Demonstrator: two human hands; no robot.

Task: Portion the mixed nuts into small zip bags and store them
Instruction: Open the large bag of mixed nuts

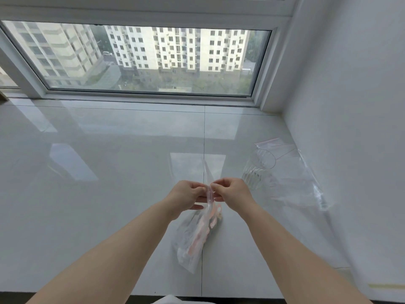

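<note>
A small clear zip bag (209, 183) with a red zip strip stands edge-on between my two hands, above the white sill. My left hand (186, 197) pinches its top from the left and my right hand (232, 193) pinches it from the right. Below my hands a larger clear bag (195, 238) lies on the sill, holding dark contents and pinkish shapes; what is inside is blurred. To the right lie several empty clear zip bags (291, 183) with red strips, spread flat.
A clear ribbed plastic cup (257, 170) lies on its side against the pile of empty bags. The glossy white sill (109, 172) runs to the window behind and to a white wall (361, 128) on the right. Its front edge is near me.
</note>
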